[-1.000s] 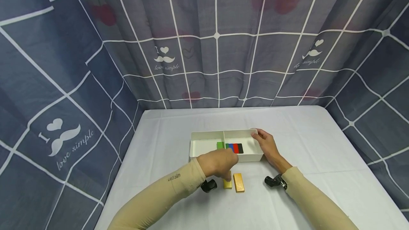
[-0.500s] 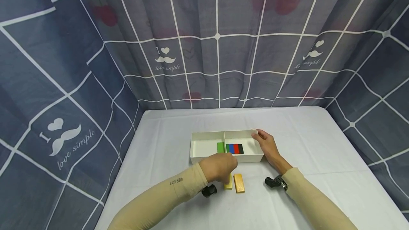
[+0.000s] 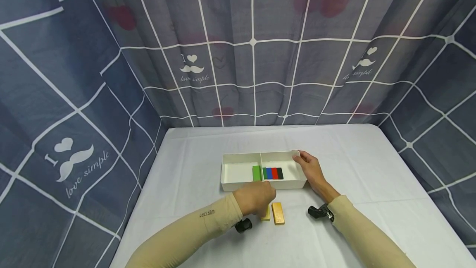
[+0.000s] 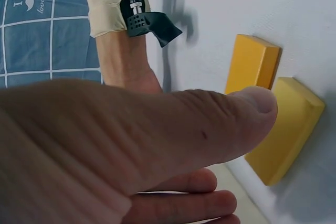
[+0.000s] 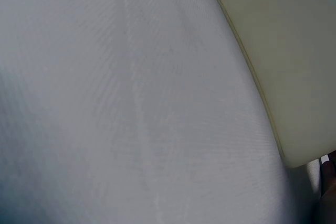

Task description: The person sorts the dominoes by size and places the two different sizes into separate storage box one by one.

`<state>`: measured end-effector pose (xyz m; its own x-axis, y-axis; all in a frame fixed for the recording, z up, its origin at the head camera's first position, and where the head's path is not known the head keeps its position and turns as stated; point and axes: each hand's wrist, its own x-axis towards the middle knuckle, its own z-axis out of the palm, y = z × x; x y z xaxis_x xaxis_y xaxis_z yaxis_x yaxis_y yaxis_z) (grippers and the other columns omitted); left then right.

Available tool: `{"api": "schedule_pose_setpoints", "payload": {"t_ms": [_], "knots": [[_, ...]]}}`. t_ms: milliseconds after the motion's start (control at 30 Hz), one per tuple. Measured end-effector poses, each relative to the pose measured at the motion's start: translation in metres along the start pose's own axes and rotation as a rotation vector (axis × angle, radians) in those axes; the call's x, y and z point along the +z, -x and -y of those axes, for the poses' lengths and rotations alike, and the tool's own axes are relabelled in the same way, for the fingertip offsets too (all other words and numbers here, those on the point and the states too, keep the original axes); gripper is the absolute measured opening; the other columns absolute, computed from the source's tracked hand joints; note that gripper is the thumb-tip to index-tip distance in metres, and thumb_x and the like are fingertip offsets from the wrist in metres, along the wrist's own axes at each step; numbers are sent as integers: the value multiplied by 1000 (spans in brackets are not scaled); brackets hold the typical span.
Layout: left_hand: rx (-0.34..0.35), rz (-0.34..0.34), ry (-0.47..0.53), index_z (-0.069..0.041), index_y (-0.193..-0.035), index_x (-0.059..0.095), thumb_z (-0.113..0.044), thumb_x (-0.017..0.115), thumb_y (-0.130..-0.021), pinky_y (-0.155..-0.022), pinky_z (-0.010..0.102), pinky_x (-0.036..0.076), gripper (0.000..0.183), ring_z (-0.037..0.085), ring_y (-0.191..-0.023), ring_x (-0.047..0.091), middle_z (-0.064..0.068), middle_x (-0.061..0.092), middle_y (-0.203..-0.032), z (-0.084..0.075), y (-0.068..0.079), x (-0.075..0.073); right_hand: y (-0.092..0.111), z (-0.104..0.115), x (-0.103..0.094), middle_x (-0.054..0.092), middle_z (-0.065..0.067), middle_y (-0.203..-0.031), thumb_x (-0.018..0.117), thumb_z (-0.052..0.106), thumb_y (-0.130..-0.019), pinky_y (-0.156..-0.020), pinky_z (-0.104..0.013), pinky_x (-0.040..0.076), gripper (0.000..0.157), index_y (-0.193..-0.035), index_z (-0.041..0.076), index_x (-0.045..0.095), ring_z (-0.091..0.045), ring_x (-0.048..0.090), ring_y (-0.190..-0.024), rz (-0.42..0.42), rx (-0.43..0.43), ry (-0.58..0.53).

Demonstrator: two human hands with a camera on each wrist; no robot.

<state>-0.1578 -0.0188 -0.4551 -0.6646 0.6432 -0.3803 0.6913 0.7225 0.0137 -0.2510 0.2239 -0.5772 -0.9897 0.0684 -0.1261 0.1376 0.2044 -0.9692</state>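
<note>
Yellow block point(image 3: 266, 215) is partly covered by the left hand point(image 3: 255, 197) in the head view; it is placed on the table point(image 3: 193, 152), just beside an orange block point(image 3: 277, 213), on the near side of a white box point(image 3: 290, 184). A green block point(image 3: 257, 173) is contained in the box's left compartment, a row of coloured blocks point(image 3: 274, 173) in the right. The box's right end is gripped by the right hand point(image 3: 311, 171). The table is covered in creased white cloth, and the space is enclosed by a grid-patterned curtain point(image 3: 230, 15).

In the left wrist view, the yellow block is overlapped by the thumb point(image 4: 220, 121); whether it is pinched cannot be told. It is judged stiff, light, sturdy and slightly slippery, best taken by its long sides.

In the right wrist view, mainly pale box wall and cloth are shown.
</note>
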Motion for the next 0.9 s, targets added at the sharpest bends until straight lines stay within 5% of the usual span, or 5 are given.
{"api": "schedule_pose_setpoints", "payload": {"t_ms": [900], "knots": [[27, -58, -116, -20, -92, 78, -22, 95, -80, -62, 20, 50, 22, 7, -70, 53, -7, 70, -83, -3, -6, 18, -2, -1, 0, 62, -21, -156, 64, 41, -111, -109, -33, 50, 61, -157, 3, 57, -29, 60, -137, -1, 16, 3]]}}
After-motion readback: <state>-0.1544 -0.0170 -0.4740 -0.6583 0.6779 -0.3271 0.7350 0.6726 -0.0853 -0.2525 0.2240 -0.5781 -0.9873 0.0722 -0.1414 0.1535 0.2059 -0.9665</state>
